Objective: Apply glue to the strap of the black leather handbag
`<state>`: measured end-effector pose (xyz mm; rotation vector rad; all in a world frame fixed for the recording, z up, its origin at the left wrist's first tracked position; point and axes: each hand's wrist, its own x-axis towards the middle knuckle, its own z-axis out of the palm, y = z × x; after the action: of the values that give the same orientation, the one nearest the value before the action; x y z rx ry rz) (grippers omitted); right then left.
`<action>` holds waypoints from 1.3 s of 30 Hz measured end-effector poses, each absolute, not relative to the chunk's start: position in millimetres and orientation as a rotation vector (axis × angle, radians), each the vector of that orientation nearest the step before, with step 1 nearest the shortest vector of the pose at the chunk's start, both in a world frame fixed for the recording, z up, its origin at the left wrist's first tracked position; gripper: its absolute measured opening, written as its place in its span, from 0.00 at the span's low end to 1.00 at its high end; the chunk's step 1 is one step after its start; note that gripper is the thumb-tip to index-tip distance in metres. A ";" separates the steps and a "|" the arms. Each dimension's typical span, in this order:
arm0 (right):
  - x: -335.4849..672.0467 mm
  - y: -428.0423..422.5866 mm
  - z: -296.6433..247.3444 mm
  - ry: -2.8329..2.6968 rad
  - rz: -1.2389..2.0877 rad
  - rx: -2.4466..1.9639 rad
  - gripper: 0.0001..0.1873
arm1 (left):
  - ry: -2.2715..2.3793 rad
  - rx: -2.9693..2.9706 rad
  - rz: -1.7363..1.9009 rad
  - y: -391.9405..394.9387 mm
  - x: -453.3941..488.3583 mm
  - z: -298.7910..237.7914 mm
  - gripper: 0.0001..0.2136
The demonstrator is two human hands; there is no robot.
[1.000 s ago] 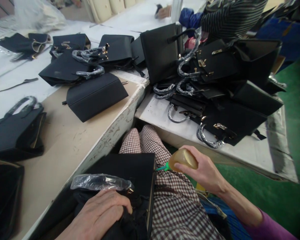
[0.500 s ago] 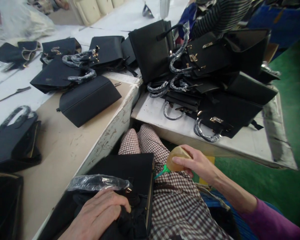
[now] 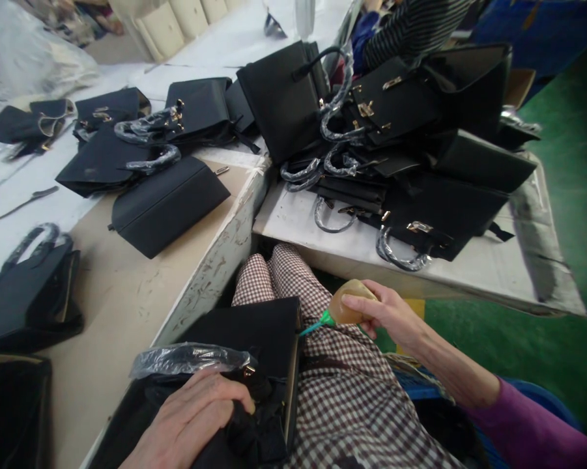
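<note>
Black handbag [image 3: 254, 339] lies on the lap, flat panel up, its edge w/ a pale lining strip facing right. Its handle [image 3: 190, 358], wrapped in clear plastic, lies across the near end, gold fitting beside it. Squeeze bottle [image 3: 348, 305]: amber, soft-looking, prob. glue; tipped sideways, green nozzle touching or just short of the bag's right edge.
</note>
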<state>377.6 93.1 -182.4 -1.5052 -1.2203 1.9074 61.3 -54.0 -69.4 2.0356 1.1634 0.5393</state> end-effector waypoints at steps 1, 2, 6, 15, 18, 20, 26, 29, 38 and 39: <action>376.7 93.0 -183.0 -1.229 1.908 -1.506 0.28 | 1.164 2.031 0.541 -54.1 61.4 -69.9 0.05; 375.8 92.7 -183.4 -1.237 1.910 -1.505 0.27 | 1.164 2.032 0.553 -54.2 61.7 -70.2 0.05; 373.4 92.1 -183.2 -1.266 1.924 -1.493 0.27 | 1.191 2.024 0.556 -53.8 64.6 -69.1 0.08; 373.5 87.6 -168.5 -1.228 2.078 -1.380 0.27 | 1.224 2.061 0.531 -57.0 67.2 -69.8 0.08; 371.7 85.2 -160.8 -1.232 2.122 -1.325 0.26 | 1.230 2.067 0.575 -56.1 68.7 -69.7 0.07; 370.7 83.5 -155.5 -1.230 2.140 -1.307 0.25 | 1.225 2.073 0.598 -55.0 69.2 -68.9 0.07; 370.7 74.4 -141.0 -1.258 2.197 -1.231 0.24 | 1.180 2.040 0.560 -53.8 65.0 -66.5 0.08; 370.6 69.5 -134.7 -1.231 2.237 -1.198 0.25 | 1.174 2.056 0.526 -52.8 60.6 -67.2 0.15; 366.2 56.6 -126.2 -1.106 2.325 -1.108 0.27 | 1.114 2.105 0.477 -51.9 53.2 -69.3 0.15; 366.7 56.6 -127.5 -1.107 2.315 -1.121 0.27 | 1.108 2.107 0.483 -51.8 53.3 -68.5 0.15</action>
<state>366.7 56.6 -127.5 -1.1206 -1.1071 2.3148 53.3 -51.8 -68.5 2.1069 1.1075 0.4833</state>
